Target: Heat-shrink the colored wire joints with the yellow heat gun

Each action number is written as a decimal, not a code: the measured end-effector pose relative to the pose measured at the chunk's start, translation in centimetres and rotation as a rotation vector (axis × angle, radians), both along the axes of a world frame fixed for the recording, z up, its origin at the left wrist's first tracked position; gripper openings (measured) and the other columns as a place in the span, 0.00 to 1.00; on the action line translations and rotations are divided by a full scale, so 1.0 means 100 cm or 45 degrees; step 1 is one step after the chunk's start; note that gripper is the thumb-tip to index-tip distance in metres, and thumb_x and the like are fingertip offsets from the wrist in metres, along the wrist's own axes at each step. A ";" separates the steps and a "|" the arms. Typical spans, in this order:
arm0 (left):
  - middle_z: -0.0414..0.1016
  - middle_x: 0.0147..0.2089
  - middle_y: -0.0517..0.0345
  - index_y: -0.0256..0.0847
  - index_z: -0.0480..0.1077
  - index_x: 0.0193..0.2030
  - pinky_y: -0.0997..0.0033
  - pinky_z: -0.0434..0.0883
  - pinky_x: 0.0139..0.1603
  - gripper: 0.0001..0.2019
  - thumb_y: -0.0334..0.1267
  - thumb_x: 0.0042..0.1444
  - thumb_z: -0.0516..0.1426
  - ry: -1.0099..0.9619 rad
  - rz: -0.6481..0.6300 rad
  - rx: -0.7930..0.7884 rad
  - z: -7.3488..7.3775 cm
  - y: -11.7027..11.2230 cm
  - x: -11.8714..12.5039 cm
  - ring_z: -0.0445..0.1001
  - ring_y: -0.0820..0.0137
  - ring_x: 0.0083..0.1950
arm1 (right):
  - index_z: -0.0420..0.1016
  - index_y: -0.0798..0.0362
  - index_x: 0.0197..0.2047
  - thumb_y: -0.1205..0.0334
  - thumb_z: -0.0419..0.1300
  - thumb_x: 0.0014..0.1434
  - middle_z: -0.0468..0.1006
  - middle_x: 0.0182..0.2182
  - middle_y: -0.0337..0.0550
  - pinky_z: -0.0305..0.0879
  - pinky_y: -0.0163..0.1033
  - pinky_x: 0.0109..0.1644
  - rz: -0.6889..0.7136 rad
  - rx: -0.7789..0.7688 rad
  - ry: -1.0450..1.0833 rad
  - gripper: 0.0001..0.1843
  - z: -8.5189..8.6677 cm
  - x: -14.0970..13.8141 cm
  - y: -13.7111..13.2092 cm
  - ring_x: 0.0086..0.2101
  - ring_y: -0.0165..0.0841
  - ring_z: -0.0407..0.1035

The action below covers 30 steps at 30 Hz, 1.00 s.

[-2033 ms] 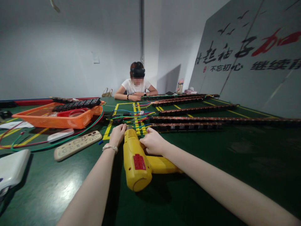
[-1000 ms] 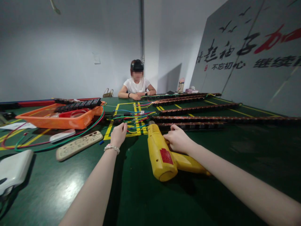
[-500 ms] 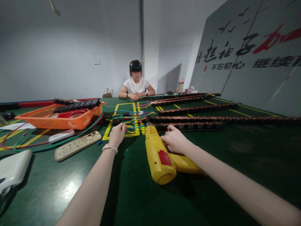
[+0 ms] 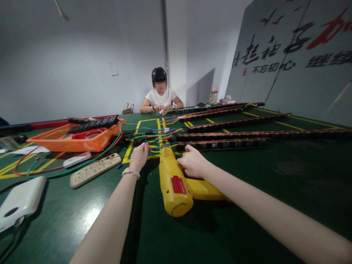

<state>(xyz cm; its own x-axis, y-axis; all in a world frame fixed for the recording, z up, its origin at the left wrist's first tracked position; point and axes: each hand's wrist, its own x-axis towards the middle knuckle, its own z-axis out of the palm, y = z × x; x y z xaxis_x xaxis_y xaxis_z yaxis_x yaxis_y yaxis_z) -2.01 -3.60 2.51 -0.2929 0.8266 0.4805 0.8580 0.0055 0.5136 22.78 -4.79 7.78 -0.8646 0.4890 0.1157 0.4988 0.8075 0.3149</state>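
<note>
Heat gun (image 4: 176,179) pointed toward wires (image 4: 154,137)

My right hand (image 4: 193,162) grips it just below frame centre; whether my left hand (image 4: 138,156) pinches anything, I can't tell. I'd call this aiming; next wants a steady nozzle (image 4: 164,146).

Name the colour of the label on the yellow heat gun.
The label is red, shown in the head view.

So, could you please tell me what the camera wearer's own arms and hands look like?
The left hand and right hand are ungloved. A thin, whitish bracelet, bumpy in outline, circles the left wrist; whether it is beaded or braided is too small to tell. The right wrist shows no band or watch. No sleeves show on either forearm.
</note>
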 end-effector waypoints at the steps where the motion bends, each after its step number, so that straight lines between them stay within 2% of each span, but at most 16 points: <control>1: 0.65 0.22 0.59 0.43 0.59 0.24 0.72 0.52 0.28 0.19 0.48 0.62 0.41 0.017 0.001 0.009 -0.001 0.000 0.000 0.62 0.71 0.25 | 0.78 0.57 0.31 0.66 0.56 0.46 0.80 0.27 0.50 0.46 0.43 0.46 0.022 0.000 0.009 0.11 0.000 -0.005 -0.001 0.29 0.35 0.70; 6: 0.66 0.23 0.58 0.43 0.60 0.23 0.72 0.52 0.28 0.19 0.47 0.62 0.42 0.061 0.027 -0.002 -0.002 0.002 -0.001 0.62 0.71 0.26 | 0.78 0.58 0.31 0.63 0.56 0.47 0.79 0.27 0.52 0.47 0.44 0.47 0.096 0.020 0.042 0.11 -0.001 -0.023 -0.005 0.29 0.36 0.70; 14: 0.69 0.26 0.57 0.41 0.64 0.25 0.74 0.56 0.29 0.22 0.50 0.61 0.41 -0.053 -0.020 -0.066 0.003 -0.001 -0.003 0.62 0.71 0.28 | 0.78 0.58 0.32 0.64 0.56 0.49 0.79 0.27 0.51 0.46 0.45 0.49 0.132 0.033 0.069 0.11 0.001 -0.043 -0.011 0.31 0.38 0.71; 30: 0.69 0.26 0.56 0.40 0.64 0.25 0.74 0.57 0.29 0.22 0.51 0.60 0.41 -0.049 -0.019 -0.087 0.003 -0.001 -0.005 0.62 0.70 0.29 | 0.77 0.58 0.33 0.63 0.56 0.49 0.80 0.28 0.50 0.46 0.46 0.50 0.154 -0.004 0.117 0.11 -0.002 -0.042 -0.010 0.32 0.38 0.71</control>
